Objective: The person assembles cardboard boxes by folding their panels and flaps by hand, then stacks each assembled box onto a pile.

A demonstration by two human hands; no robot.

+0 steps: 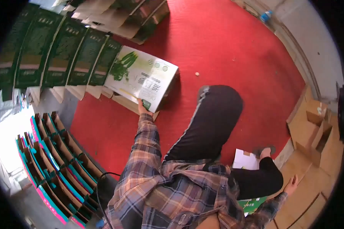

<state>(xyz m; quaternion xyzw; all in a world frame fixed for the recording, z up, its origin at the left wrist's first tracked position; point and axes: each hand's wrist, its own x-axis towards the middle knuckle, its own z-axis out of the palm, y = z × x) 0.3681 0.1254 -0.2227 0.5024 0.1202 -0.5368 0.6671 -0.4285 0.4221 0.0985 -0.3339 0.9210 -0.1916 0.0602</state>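
My left hand (pixel 143 107) is at the lower edge of a white box (pixel 143 78) with green vegetable pictures and print, its fingers closed on that edge. The box stands at the right end of a row of dark green boxes (pixel 65 53) with open bottom flaps. Far to the right, my right hand (pixel 291 185) is held over brown cardboard (pixel 294 198), fingers partly spread, with nothing seen in it. A white and green carton piece (pixel 245 159) lies beside my leg.
Red floor (pixel 210 45) spreads ahead. Stacked cartons (pixel 122 17) stand at the top left, and open teal and pink boxes (pixel 61 168) at the lower left. A divided cardboard piece (pixel 313 126) is at the right, near the wall. A small blue object (pixel 266 16) lies at the top right.
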